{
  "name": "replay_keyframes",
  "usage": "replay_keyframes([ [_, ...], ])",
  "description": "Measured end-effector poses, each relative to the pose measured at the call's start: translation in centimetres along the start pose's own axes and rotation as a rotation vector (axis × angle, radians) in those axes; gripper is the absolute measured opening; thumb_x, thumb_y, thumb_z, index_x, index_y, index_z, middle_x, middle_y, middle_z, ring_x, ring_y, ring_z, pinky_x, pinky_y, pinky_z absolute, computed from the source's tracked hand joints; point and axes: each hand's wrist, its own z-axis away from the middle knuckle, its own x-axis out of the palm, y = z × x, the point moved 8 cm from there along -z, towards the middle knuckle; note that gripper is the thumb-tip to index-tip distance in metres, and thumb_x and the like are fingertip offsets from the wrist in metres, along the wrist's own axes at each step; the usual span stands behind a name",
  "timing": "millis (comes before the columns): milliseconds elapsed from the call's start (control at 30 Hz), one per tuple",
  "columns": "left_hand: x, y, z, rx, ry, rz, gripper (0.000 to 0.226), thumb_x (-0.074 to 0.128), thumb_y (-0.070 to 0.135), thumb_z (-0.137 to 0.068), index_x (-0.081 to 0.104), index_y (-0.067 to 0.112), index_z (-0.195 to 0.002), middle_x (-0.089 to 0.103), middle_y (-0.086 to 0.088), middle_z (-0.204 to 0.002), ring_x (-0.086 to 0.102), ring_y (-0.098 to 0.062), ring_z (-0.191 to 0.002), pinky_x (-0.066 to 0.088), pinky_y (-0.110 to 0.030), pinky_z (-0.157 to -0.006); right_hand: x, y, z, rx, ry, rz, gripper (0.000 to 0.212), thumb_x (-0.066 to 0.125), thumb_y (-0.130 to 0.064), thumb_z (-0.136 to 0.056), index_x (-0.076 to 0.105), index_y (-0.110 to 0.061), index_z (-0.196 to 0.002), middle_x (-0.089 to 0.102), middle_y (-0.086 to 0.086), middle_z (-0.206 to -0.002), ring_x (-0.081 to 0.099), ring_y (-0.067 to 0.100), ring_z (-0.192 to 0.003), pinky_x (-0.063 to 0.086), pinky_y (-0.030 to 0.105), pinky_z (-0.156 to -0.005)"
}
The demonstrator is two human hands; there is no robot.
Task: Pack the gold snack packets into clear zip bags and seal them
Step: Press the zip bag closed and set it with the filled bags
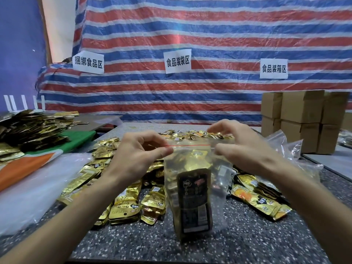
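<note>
Head view: your elbows are cut off at the bottom edge. The print on the dark packet [192, 197] inside the bag is too blurry to read. The packets in the bag hide each other, so they cannot be counted.

Your left hand [137, 155] is up in front of you. Its thumb and first finger pinch the left end of the red zip strip [190, 145]. Your right hand [245, 147] holds the right end with its thumb, and its other fingers are lifted and bent.

The clear zip bag [219, 180] hangs between your hands, low over the speckled table [247, 241]. It holds gold snack packets [198, 159] near the top and the dark packet in front. I cannot tell if the strip is pressed closed.

Loose gold packets [125, 206] lie heaped on the table around the bag. Empty clear bags [285, 145] lie by your right wrist, near stacked cardboard boxes [301, 119].
</note>
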Motion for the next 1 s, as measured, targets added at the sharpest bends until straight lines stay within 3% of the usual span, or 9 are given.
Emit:
replay_keyframes([
  [67, 0.4, 0.6, -0.1, 0.035, -0.036, 0.000, 0.006, 0.081, 0.017, -0.073, 0.077, 0.017, -0.077, 0.075, 0.001, -0.076, 0.071, -0.013, -0.072, 0.055, -0.022, -0.066, 1.0, -2.9, -0.1, -0.180, -0.012, 0.156, 0.045, 0.069, -0.031, -0.082, 0.060, -0.032, -0.126, 0.052, -0.012, -0.131, 0.041, 0.008, -0.124, 0.034, 0.032, -0.100],
  [133, 0.6, 1.3, -0.1, 0.069, -0.065, 0.022, 0.007, 0.080, 0.017, -0.071, 0.078, 0.016, -0.078, 0.075, 0.000, -0.077, 0.072, -0.014, -0.073, 0.055, -0.022, -0.067, 2.2, -5.0, -0.5, -0.286, -0.046, 0.211, 0.034, 0.071, -0.033, -0.086, 0.066, -0.032, -0.120, 0.060, -0.013, -0.127, 0.047, 0.007, -0.123, 0.036, 0.036, -0.105],
  [200, 0.5, 1.8, 0.1, 0.101, -0.080, 0.046, 0.010, 0.081, 0.014, -0.070, 0.079, 0.012, -0.079, 0.076, -0.002, -0.077, 0.072, -0.016, -0.073, 0.055, -0.023, -0.067, 2.9, -6.0, -1.0, -0.321, -0.082, 0.149, 0.016, 0.071, -0.031, -0.090, 0.074, -0.028, -0.105, 0.070, -0.013, -0.108, 0.060, 0.003, -0.106, 0.047, 0.032, -0.096],
  [300, -0.1, 2.2, 0.3, 0.126, -0.074, 0.034, 0.015, 0.082, 0.013, -0.069, 0.079, 0.006, -0.082, 0.076, -0.004, -0.078, 0.072, -0.017, -0.073, 0.056, -0.023, -0.067, 3.1, -6.3, -1.2, -0.341, -0.077, 0.045, 0.007, 0.075, -0.031, -0.088, 0.078, -0.026, -0.091, 0.071, -0.014, -0.087, 0.063, 0.001, -0.088, 0.054, 0.032, -0.083],
  [433, -0.5, 2.1, 0.5, 0.111, -0.082, -0.028, 0.017, 0.083, 0.018, -0.070, 0.080, 0.009, -0.084, 0.077, -0.002, -0.079, 0.073, -0.017, -0.075, 0.058, -0.026, -0.069, 3.2, -6.2, -1.2, -0.352, -0.055, -0.027, 0.007, 0.080, -0.032, -0.084, 0.079, -0.025, -0.086, 0.072, -0.011, -0.082, 0.066, 0.008, -0.083, 0.057, 0.043, -0.080],
  [567, -0.5, 2.1, 0.6, 0.111, -0.125, -0.026, 0.016, 0.082, 0.021, -0.073, 0.080, 0.013, -0.087, 0.077, 0.001, -0.082, 0.073, -0.013, -0.077, 0.056, -0.022, -0.070, 3.0, -6.3, -1.1, -0.340, -0.041, -0.035, 0.004, 0.080, -0.031, -0.084, 0.078, -0.029, -0.081, 0.072, -0.010, -0.076, 0.067, 0.006, -0.073, 0.059, 0.045, -0.071],
  [767, 0.1, 2.4, 0.6, 0.155, -0.115, -0.033, 0.016, 0.078, 0.004, -0.079, 0.078, 0.019, -0.085, 0.077, 0.003, -0.082, 0.073, -0.012, -0.078, 0.056, -0.019, -0.069, 2.6, -6.1, -1.3, -0.267, -0.020, -0.027, 0.009, 0.078, -0.032, -0.083, 0.078, -0.027, -0.075, 0.067, -0.014, -0.065, 0.060, 0.005, -0.062, 0.056, 0.044, -0.063],
  [1000, 0.1, 1.9, 0.5, 0.124, 0.018, 0.047, 0.011, 0.079, 0.005, -0.078, 0.078, 0.016, -0.078, 0.076, -0.002, -0.077, 0.072, -0.015, -0.073, 0.058, -0.025, -0.068, 2.1, -4.6, -1.5, -0.214, -0.012, -0.057, 0.009, 0.081, -0.032, -0.081, 0.079, -0.024, -0.077, 0.062, -0.026, -0.057, 0.055, -0.005, -0.054, 0.039, 0.018, -0.056],
])
